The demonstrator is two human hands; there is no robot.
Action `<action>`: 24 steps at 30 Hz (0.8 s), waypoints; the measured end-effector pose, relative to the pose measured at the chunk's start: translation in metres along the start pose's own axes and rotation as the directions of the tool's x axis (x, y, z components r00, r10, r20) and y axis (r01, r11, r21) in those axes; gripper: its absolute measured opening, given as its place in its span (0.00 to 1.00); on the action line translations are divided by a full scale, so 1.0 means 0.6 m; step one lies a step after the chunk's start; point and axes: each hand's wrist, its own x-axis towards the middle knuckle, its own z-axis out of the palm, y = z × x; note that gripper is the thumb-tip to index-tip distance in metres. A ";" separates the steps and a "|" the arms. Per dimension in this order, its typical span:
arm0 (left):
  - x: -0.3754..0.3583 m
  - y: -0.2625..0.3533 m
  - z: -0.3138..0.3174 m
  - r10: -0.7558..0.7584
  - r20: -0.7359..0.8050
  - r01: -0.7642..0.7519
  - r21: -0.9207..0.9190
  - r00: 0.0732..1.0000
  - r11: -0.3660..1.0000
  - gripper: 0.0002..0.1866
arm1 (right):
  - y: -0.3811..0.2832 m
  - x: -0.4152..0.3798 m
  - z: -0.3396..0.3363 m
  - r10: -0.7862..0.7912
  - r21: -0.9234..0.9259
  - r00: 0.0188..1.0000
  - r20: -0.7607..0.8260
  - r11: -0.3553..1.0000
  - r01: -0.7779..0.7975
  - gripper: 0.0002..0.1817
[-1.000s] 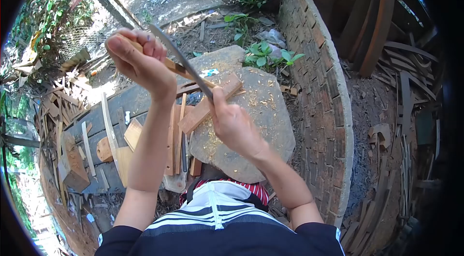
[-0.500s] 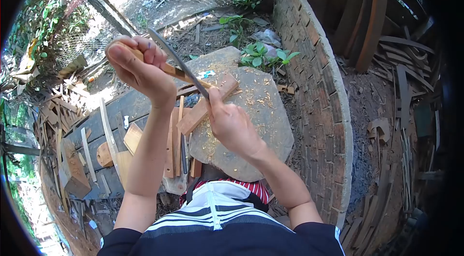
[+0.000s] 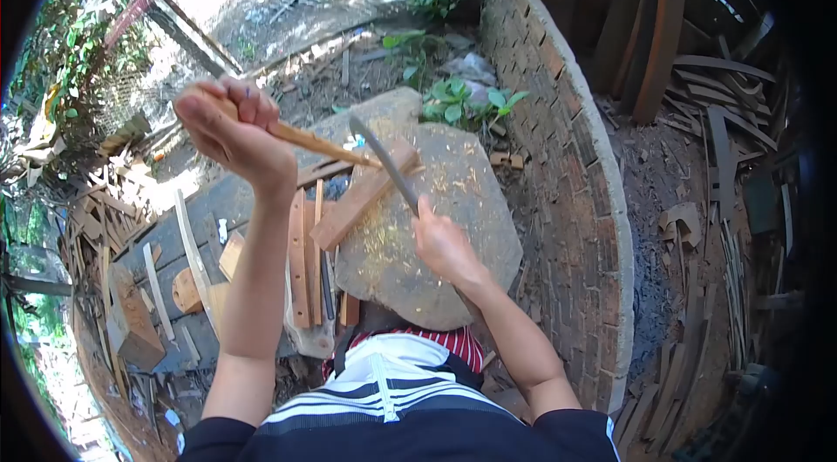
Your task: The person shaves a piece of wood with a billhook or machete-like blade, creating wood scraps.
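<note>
My left hand [image 3: 234,126] is raised, closed round the thick end of a slim wooden stick [image 3: 318,145]. The stick slants down to the right, its far end at a reddish wood block [image 3: 362,199]. That block lies across a broad stump-like slab [image 3: 471,240] strewn with pale shavings. My right hand [image 3: 446,246] is closed on a long grey-bladed knife [image 3: 390,163]. Its blade points up and left, overlapping the block and lying close by the stick's lower end. The knife's grip is mostly hidden by my fingers.
Left of the slab, a dark board [image 3: 248,192] carries loose wood pieces and a curved pale strip [image 3: 193,240]. A low brick wall [image 3: 575,200] curves along the right. Wood scraps lie beyond it, and leafy plants [image 3: 458,100] grow behind the slab.
The knife and my right hand have moved right and down, away from my left hand, baring more of the stick. My left hand has shifted slightly left.
</note>
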 end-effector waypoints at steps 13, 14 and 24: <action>-0.023 0.008 0.030 0.013 0.091 -0.015 0.026 0.996 1.000 0.25 | -0.130 -0.004 -0.064 -0.239 -0.041 0.968 -0.076 0.971 0.237 0.24; -0.020 0.008 0.030 -0.004 0.072 0.003 0.024 0.997 1.000 0.25 | -0.132 -0.005 -0.063 -0.244 -0.032 0.967 -0.068 0.970 0.242 0.24; -0.017 0.009 0.043 -0.001 0.077 0.001 -0.001 0.997 1.000 0.24 | -0.146 -0.002 -0.085 -0.233 0.092 0.966 -0.115 0.965 0.244 0.23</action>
